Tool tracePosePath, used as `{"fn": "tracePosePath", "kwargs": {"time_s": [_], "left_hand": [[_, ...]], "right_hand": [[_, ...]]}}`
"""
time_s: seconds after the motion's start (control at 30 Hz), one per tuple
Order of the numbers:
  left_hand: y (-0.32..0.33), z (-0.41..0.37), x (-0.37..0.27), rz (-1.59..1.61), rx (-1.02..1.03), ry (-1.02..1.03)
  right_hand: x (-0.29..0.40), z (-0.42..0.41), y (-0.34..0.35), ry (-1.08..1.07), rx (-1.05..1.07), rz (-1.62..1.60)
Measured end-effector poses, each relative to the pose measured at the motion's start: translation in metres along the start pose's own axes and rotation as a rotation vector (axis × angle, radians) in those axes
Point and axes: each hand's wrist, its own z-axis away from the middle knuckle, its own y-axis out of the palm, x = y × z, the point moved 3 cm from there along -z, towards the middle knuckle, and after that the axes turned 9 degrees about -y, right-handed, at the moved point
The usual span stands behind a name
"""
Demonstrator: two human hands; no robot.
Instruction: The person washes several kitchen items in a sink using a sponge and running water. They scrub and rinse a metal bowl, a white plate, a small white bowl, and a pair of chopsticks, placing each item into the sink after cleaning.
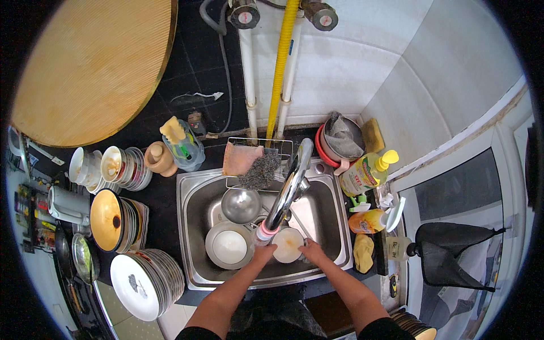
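Observation:
Both of my hands are over the stainless steel sink (192,262). My left hand (265,252) grips the left rim of a white bowl (288,247), and my right hand (313,251) holds its right side. Yellowish residue shows inside this bowl. Something greyish is by my right fingers, too small to name. Directly over the bowl's upper left reaches the chrome faucet (285,191) with a pink-ringed nozzle (268,230). To the left, a smaller white bowl (229,246) sits inside a larger pale bowl (214,236). Behind them lies a metal bowl (241,205).
A wire rack (259,140) at the sink's back holds a pink cloth (240,157) and a dark scouring pad (261,170). Stacked plates (140,284) and bowls (106,219) line the left counter. At right stand a dish soap bottle (361,174), a spray bottle (368,221) and a yellow cloth (363,253).

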Motion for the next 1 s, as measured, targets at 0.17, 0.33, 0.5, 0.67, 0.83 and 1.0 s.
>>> {"fn": "tracePosePath", "kwargs": {"time_s": [0.17, 0.33, 0.5, 0.67, 0.83, 1.0], "left_hand": [[0.003, -0.003, -0.001, -0.138, 0.113, 0.097], [-0.021, 0.030, -0.049, -0.616, 0.097, 0.173], [-0.040, 0.070, -0.088, -0.949, 0.028, 0.484], [-0.065, 0.078, -0.086, -1.072, -0.137, 0.588], [-0.095, 0.061, -0.054, -0.470, -0.320, 0.193], [-0.090, 0.060, -0.023, 0.273, -0.068, -0.307]], "right_hand": [[-0.040, -0.017, 0.026, -0.159, 0.025, -0.073], [-0.002, 0.004, 0.032, -0.165, 0.056, -0.225], [0.000, 0.003, 0.039, -0.238, -0.074, 0.020], [0.020, 0.011, 0.039, -0.247, -0.178, 0.156], [0.098, 0.049, 0.045, -0.361, -0.070, -0.258], [0.122, 0.065, 0.083, -0.699, 0.125, 0.150]]}}
